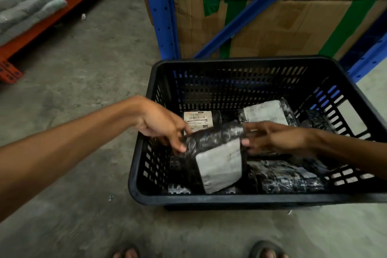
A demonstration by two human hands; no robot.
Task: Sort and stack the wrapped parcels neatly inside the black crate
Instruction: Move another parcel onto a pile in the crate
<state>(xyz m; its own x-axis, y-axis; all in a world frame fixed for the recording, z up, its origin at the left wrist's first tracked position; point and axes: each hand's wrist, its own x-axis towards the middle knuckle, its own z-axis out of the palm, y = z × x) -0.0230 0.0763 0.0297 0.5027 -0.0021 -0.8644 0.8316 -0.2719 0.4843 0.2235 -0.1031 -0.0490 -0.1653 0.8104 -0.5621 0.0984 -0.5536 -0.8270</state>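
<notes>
A black slatted crate (230, 200) stands on the concrete floor in front of me. Over its left half both hands hold one black-wrapped parcel with a pale label (219, 159). My left hand (161, 125) pinches its left edge and my right hand (274, 137) grips its right edge. Behind it lies a parcel with a barcode label (199, 119) and another pale-labelled parcel (266, 112). A crinkled black parcel (287, 178) rests at the crate's near right, and one more (318, 119) leans by the right wall.
A blue rack upright (161, 12) and taped cardboard boxes (293, 27) rise just behind the crate. An orange shelf (41, 16) with folded grey cloth (25, 4) is at far left. My sandalled feet (266, 251) show at the bottom edge.
</notes>
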